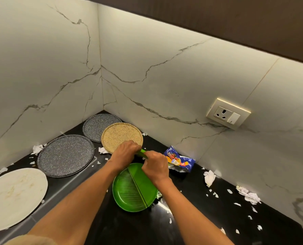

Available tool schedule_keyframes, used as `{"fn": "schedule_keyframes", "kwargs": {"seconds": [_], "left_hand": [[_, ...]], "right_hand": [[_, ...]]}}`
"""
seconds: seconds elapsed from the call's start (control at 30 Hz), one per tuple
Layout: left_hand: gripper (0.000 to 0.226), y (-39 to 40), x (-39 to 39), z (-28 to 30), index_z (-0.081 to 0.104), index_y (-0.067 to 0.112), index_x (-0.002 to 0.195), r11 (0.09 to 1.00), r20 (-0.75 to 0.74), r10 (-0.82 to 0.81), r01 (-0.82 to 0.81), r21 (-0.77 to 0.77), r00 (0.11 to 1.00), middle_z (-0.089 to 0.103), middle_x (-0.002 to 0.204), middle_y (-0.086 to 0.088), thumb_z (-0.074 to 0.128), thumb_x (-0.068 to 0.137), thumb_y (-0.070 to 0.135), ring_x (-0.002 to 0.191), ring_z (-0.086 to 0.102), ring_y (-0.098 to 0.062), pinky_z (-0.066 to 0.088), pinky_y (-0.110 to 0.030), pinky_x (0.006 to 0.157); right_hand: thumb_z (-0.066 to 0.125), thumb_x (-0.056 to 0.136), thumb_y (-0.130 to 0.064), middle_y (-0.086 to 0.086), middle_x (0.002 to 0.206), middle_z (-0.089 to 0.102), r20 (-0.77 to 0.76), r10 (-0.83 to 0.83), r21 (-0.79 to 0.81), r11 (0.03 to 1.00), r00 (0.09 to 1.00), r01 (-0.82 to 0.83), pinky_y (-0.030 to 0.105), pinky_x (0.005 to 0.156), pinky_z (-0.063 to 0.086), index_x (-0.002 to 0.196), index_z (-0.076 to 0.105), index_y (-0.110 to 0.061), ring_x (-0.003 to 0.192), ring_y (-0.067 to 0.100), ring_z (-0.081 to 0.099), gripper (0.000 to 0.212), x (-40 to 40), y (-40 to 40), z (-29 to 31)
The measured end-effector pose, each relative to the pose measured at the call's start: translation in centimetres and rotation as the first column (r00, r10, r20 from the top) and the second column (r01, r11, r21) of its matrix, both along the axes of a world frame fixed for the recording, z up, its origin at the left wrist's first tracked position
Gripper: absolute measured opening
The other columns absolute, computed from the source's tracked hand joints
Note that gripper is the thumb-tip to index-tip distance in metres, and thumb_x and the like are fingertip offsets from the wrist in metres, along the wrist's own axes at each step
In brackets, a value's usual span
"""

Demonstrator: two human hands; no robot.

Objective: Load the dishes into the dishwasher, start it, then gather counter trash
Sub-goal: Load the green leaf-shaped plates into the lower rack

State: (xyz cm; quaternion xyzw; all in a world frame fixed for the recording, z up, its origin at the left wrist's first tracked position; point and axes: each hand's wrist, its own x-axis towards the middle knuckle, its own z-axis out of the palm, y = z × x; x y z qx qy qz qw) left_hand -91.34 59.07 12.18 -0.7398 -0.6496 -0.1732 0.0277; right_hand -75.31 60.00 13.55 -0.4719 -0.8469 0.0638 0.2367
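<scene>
Both hands, left hand [125, 152] & right hand [156, 165], gripping green plate [131, 190] far rim, tan plate [119, 135] just beyond, snack wrapper [180, 160] right

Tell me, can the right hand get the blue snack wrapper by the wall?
Probably yes. The blue snack wrapper lies just beside the right hand with nothing between, but that hand would first have to let go of the green plate.

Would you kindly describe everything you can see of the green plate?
The green plate is round and glossy, likely plastic, printed like a banana leaf with a dark midrib and fine veins. It looks tilted, its far edge raised and its near edge low over the black counter. Both hands grip that far edge: the left hand and the right hand. Foil shows beneath its right side.
</scene>
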Motion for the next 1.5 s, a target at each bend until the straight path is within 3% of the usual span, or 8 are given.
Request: {"fn": "schedule_keyframes", "kwargs": {"seconds": [0.17, 0.37, 0.5, 0.73, 0.97, 1.17, 1.33, 1.5], "left_hand": [[0.027, -2.3, 1.6, 1.0, 0.062, 0.016, 0.066, 0.99, -0.059, -0.102, 0.108, 0.095, 0.993, 0.061, 0.063, 0.0, 0.089, 0.068, 0.021, 0.062, 0.059, -0.022, 0.044, -0.032, 0.052], [0.023, -7.3, 4.5, 1.7, 0.063, 0.014, 0.069, 0.977, -0.12, -0.126, 0.144, 0.16, 0.985, 0.059, 0.064, -0.003, 0.067, 0.067, -0.008, 0.063, 0.058, -0.025, 0.046, -0.035, 0.054], [0.026, -12.0, 7.0, 2.2, 0.062, 0.015, 0.069, 0.969, -0.152, -0.14, 0.167, 0.181, 0.978, 0.06, 0.065, -0.002, 0.04, 0.068, 0.002, 0.064, 0.059, -0.026, 0.046, -0.035, 0.056], [0.029, -21.9, 12.0, 2.6, 0.068, 0.017, 0.072, 0.927, -0.178, -0.208, 0.252, 0.278, 0.962, 0.064, 0.069, 0.0, 0.041, 0.079, 0.008, 0.065, 0.061, -0.023, 0.05, -0.032, 0.057], [0.031, -30.2, 14.4, 1.7, 0.065, 0.017, 0.08, 0.949, -0.189, -0.262, 0.289, 0.127, 0.946, 0.063, 0.077, 0.001, 0.066, 0.063, -0.008, 0.074, 0.06, -0.021, 0.047, -0.029, 0.066], [0.026, -34.9, 16.3, 1.2, 0.064, 0.017, 0.079, 0.919, -0.144, -0.371, 0.385, 0.088, 0.918, 0.065, 0.077, 0.0, 0.041, 0.077, 0.006, 0.075, 0.062, -0.023, 0.05, -0.031, 0.065], [0.019, -40.1, 18.7, -0.6, 0.062, 0.019, 0.077, 0.856, -0.083, -0.503, 0.509, 0.094, 0.86, 0.064, 0.077, 0.001, 0.044, 0.08, 0.015, 0.075, 0.062, -0.023, 0.049, -0.033, 0.067], [0.016, -45.7, 22.3, -3.8, 0.067, 0.017, 0.081, 0.764, 0.007, -0.644, 0.643, 0.049, 0.765, 0.068, 0.081, -0.002, 0.052, 0.075, 0.015, 0.078, 0.065, -0.027, 0.051, -0.034, 0.068]], "right_hand": [[0.065, 0.076, 0.003, 0.007, 0.075, 0.072, -0.115, 0.027, 0.05, 0.999, 0.993, -0.021, 0.039, 0.05, 0.055, 0.095, 0.077, -0.012, 0.061, 0.029, 0.067, 0.027, 3.0, -3.0, 0.3], [0.073, 0.071, 0.001, 0.004, 0.079, 0.075, -0.176, 0.049, 0.128, 0.991, 0.983, -0.026, 0.036, 0.054, 0.058, 0.099, 0.078, -0.016, 0.064, 0.026, 0.07, 0.033, 7.0, -8.3, 0.2], [0.075, 0.071, -0.003, 0.007, 0.078, 0.075, -0.216, 0.049, 0.18, 0.984, 0.975, -0.009, 0.034, 0.052, 0.057, 0.097, 0.078, -0.013, 0.063, 0.028, 0.07, 0.027, 9.8, -13.0, 0.1], [0.073, 0.056, 0.015, 0.006, 0.068, 0.07, -0.209, -0.016, 0.151, 0.987, 0.978, 0.048, 0.034, 0.046, 0.052, 0.089, 0.075, -0.013, 0.058, 0.03, 0.066, 0.043, 14.6, -22.4, -1.8], [0.071, 0.053, 0.016, 0.002, 0.069, 0.07, -0.224, -0.073, 0.155, 0.982, 0.972, 0.11, 0.028, 0.047, 0.044, 0.091, 0.077, -0.013, 0.059, 0.024, 0.065, 0.048, 18.2, -31.4, -3.2], [0.069, 0.053, 0.016, 0.005, 0.079, 0.076, -0.231, -0.16, 0.171, 0.964, 0.96, 0.201, 0.032, 0.053, 0.054, 0.096, 0.079, -0.012, 0.067, 0.026, 0.07, 0.052, 20.4, -38.0, -4.1], [0.058, 0.058, 0.001, 0.003, 0.089, 0.078, -0.234, -0.312, 0.097, 0.935, 0.921, 0.342, 0.031, 0.061, 0.057, 0.099, 0.08, -0.012, 0.076, 0.023, 0.074, 0.049, 22.0, -45.4, -6.0], [0.043, 0.066, -0.013, 0.005, 0.088, 0.078, -0.191, -0.433, 0.035, 0.894, 0.881, 0.447, 0.03, 0.058, 0.058, 0.097, 0.081, -0.01, 0.072, 0.024, 0.074, 0.049, 24.7, -54.5, -8.1]]}}
